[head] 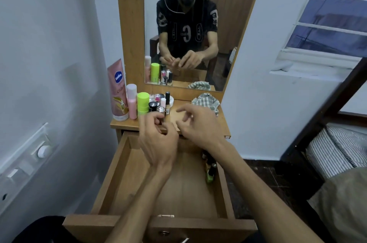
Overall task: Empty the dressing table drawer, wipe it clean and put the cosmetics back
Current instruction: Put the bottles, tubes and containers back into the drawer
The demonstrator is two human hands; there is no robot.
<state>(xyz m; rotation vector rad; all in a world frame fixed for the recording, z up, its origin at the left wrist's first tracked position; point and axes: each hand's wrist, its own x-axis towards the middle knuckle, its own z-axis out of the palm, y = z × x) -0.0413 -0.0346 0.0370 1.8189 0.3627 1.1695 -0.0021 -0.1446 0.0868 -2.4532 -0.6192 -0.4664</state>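
The dressing table drawer [119,173] is pulled out below me, its wooden floor mostly bare. Two or three small bottles, one green [210,176], lie against its right wall, partly behind my right forearm. Cosmetics stand clustered on the left of the table top [222,123]: a pink Vaseline tube [118,91], a pink bottle [132,103], a lime-green container [143,103] and several small bottles. My left hand [156,139] curls its fingertips round a silver-topped lipstick tube [161,109] at the front of that cluster. My right hand [196,123] hovers over the table top, fingers loosely bent, holding nothing.
A checked cloth [207,101] lies crumpled at the back right of the table top. The mirror [188,24] rises behind it. A wall with switches is close on the left. A bed frame [327,115] and striped mattress stand to the right.
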